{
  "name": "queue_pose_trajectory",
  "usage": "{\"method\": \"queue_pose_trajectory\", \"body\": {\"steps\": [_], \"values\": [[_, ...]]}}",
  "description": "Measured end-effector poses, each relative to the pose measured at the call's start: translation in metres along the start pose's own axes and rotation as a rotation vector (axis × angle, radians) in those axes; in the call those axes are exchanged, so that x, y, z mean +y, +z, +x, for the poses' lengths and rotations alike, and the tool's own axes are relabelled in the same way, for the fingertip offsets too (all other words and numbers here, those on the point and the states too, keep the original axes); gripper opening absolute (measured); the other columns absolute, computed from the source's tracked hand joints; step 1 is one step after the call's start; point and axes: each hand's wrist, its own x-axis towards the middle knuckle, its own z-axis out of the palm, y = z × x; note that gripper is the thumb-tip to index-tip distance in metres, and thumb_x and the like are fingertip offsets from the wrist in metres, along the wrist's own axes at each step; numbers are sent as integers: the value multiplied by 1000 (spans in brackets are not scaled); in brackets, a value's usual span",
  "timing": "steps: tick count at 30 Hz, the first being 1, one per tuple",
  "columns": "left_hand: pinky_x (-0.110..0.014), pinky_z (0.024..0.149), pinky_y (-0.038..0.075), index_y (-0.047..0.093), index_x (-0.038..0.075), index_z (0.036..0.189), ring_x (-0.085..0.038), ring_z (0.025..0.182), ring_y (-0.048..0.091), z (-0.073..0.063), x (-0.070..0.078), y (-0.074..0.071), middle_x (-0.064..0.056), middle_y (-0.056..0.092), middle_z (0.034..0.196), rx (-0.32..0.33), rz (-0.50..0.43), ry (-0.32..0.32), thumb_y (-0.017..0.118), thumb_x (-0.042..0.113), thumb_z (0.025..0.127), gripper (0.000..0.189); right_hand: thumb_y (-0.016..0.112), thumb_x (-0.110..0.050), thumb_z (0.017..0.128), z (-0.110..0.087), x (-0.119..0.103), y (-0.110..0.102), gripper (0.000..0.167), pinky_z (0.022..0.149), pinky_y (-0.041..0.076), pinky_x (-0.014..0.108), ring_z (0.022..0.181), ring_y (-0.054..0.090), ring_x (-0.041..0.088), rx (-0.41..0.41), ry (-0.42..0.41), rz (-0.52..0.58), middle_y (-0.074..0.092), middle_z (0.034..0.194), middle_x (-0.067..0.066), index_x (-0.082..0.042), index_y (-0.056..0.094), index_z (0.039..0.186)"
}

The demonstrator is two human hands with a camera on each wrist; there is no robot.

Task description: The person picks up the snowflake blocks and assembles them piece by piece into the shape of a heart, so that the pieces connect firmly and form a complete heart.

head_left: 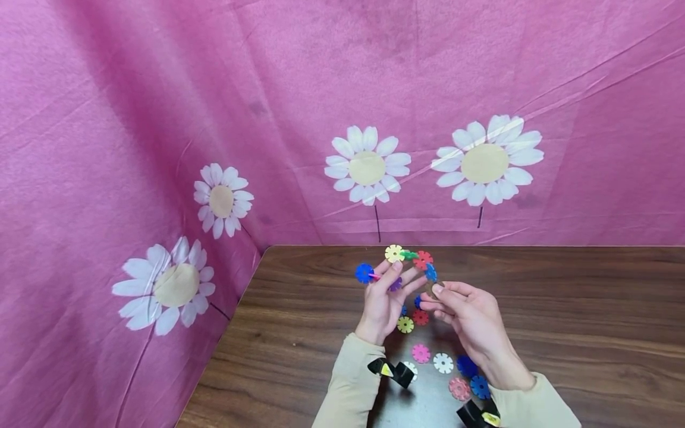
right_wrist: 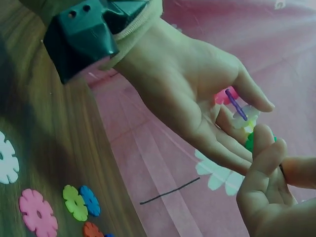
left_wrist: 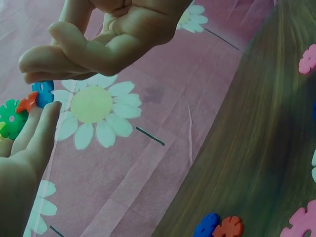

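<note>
A chain of slotted, flower-shaped plastic discs in blue, pink, purple, yellow, green and red loops around my left hand (head_left: 381, 303). Its yellow disc (head_left: 395, 254) lies by that hand's thumb tip, the other fingers spread behind the chain. Beyond it come a green disc, a red disc (head_left: 423, 260) and a blue disc (head_left: 431, 272). At the chain's right end, my right hand (head_left: 478, 324) pinches a dark, edge-on piece between thumb and fingers; its shape is mostly hidden. In the right wrist view, a purple disc (right_wrist: 236, 104) appears edge-on beside the left thumb.
Loose discs lie on the wooden table (head_left: 599, 333) below the hands: a yellow one (head_left: 405, 324), a red one (head_left: 420, 317), a pink one (head_left: 421, 353), a white one (head_left: 443, 363) and several others. A pink cloth (head_left: 299, 89) with white daisies hangs behind the table and to its left.
</note>
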Motion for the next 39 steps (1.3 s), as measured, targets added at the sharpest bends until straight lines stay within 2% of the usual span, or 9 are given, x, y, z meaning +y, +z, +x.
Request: {"method": "queue_pose_trajectory", "body": {"steps": [4,8,11,19,28,35,39], "values": [[-46,93,53,65,17,84,-19,100,70,0,1,0,3,72,95,-12,5,1,42,5,97,30,58,-5,95,1,-2,-1,5,59,53,17,71,72,11,6,33,38,75,78,1,-9,59,92],[-49,95,51,65,16,82,-20,102,70,0,1,0,3,73,93,-32,21,0,42,4,96,29,54,-5,97,2,-5,-9,12,60,53,17,72,71,10,-73,71,90,74,80,2,-10,63,92],[-49,96,51,67,16,87,-20,102,70,-1,1,0,3,73,96,-53,26,-2,44,5,96,27,53,-4,97,2,-6,-13,16,60,53,17,71,71,10,-133,67,79,74,80,3,-11,66,92],[-46,94,52,67,18,85,-18,101,70,-1,1,0,4,74,97,-60,17,-5,44,6,96,28,55,-4,96,3,-3,-8,10,60,54,17,69,71,10,-61,57,46,74,79,2,-10,62,93],[-43,92,54,64,19,76,-19,103,69,-3,3,1,3,73,99,-67,-14,-10,41,5,97,34,55,-4,96,1,-6,-11,16,62,56,18,74,73,12,-140,16,75,75,83,2,-13,69,92],[-42,91,55,66,18,85,-18,104,69,-3,5,2,2,73,102,-74,-30,-22,41,5,97,31,56,-6,96,2,-4,-10,15,63,56,19,76,73,12,-142,-3,56,76,84,1,-13,69,93],[-40,91,54,66,19,97,-17,105,68,-2,6,1,1,71,106,-100,-39,-41,40,7,98,29,56,-7,96,3,-3,-9,15,66,57,20,76,74,13,-144,-14,54,76,85,2,-13,69,94]]}}
